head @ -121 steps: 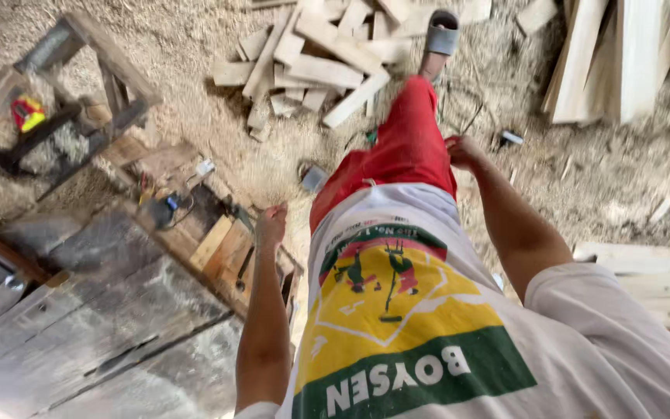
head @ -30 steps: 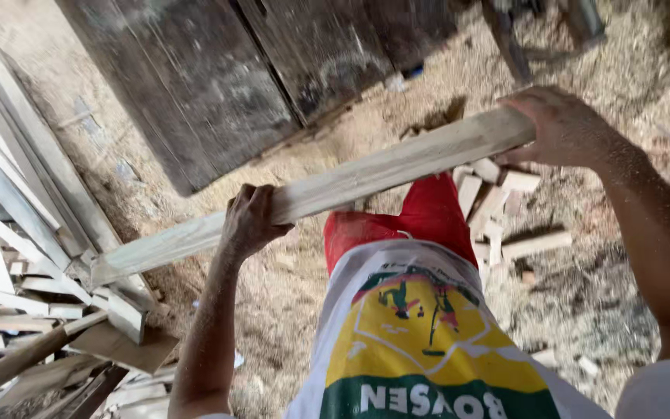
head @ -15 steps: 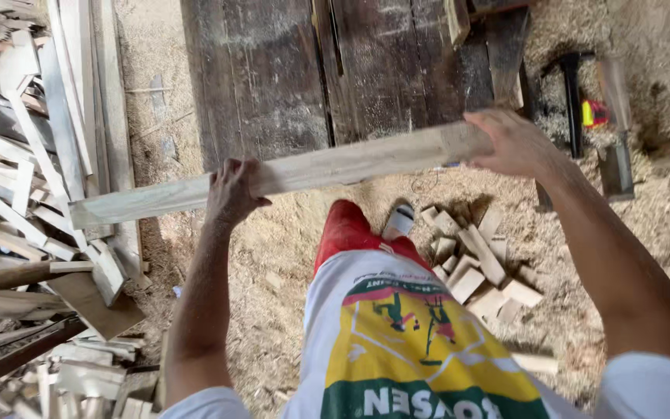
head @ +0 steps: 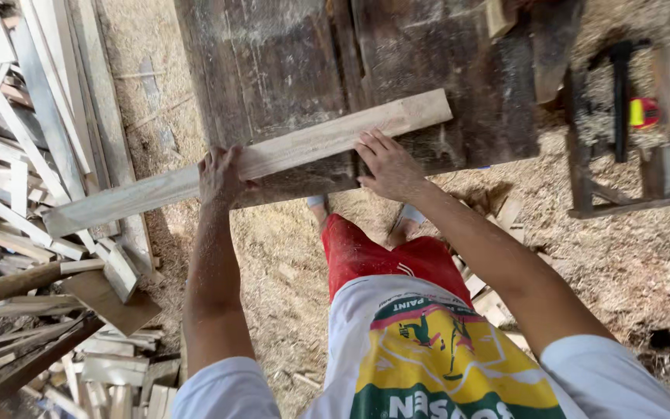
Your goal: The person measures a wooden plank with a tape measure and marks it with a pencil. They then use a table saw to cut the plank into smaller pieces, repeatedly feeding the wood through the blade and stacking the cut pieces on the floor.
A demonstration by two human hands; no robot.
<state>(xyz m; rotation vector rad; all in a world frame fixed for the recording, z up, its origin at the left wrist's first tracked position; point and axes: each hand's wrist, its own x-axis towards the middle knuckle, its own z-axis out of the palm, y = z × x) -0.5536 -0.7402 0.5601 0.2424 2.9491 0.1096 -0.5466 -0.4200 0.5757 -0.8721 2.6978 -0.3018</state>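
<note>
I hold a long pale wooden plank (head: 273, 159) across the dark, worn tabletop (head: 273, 62), its far end toward two o'clock. My left hand (head: 220, 177) wraps its near edge; my right hand (head: 388, 167) presses flat on top. Scrap wood strips (head: 17, 155) pile at nine o'clock; a wooden frame (head: 622, 155) sits on sawdust at two o'clock.

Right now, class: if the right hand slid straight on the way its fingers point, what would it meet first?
The right hand already rests on the plank; beyond its far edge lies the dark workbench, probably, though depth is unclear.
</note>
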